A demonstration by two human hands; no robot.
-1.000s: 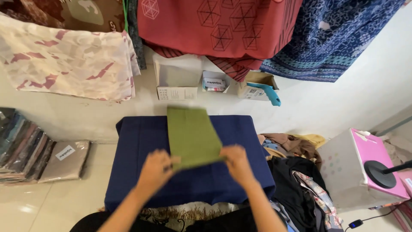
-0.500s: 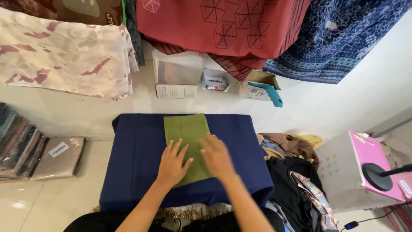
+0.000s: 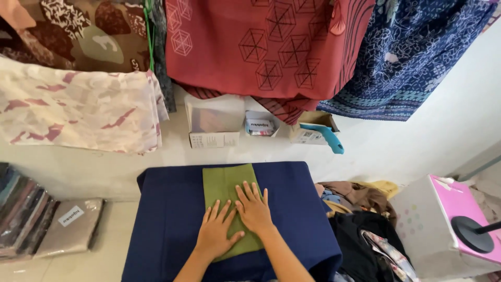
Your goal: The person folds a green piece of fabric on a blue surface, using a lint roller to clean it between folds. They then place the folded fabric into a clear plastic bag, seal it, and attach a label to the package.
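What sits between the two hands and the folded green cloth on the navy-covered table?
Nothing visible. The left hand and right hand both lie flat on the folded green cloth, side by side, on the navy-covered table.

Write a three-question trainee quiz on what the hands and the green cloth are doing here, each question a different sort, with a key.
1. True or false: both hands lie flat, palms down, on the folded green cloth.
2. Multiple choice: the green cloth lies on A) a bare white floor, B) a dark blue covered surface, C) a pink-topped box.
3. Fill in: the thumb of the left hand points toward the ____ hand.

Key: 1 true; 2 B; 3 right. Both hands press side by side on the near half of the cloth, fingers spread and pointing away from the person; the cloth's far end is uncovered.
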